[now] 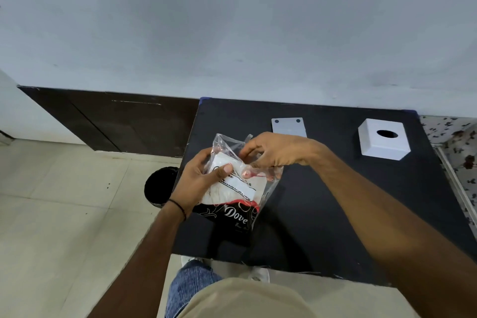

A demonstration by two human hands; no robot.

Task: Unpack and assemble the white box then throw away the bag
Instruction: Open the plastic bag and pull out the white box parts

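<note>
I hold a clear plastic bag [233, 183] with a dark printed lower part above the black table [322, 201]. Something white shows inside it. My left hand [204, 181] grips the bag from the left, thumb pressed on its front. My right hand [273, 152] pinches the bag's upper right side near its open top. A white box part [383, 142] with a round hole in its top stands at the table's far right. A flat white plate [288, 127] with two dark holes lies at the far middle, partly hidden behind my right hand.
A black round bin [158, 186] stands on the tiled floor just left of the table. A grey wall with a dark skirting runs behind. A patterned cloth surface [462, 157] borders the table's right edge. My knee and shoe show below the near edge.
</note>
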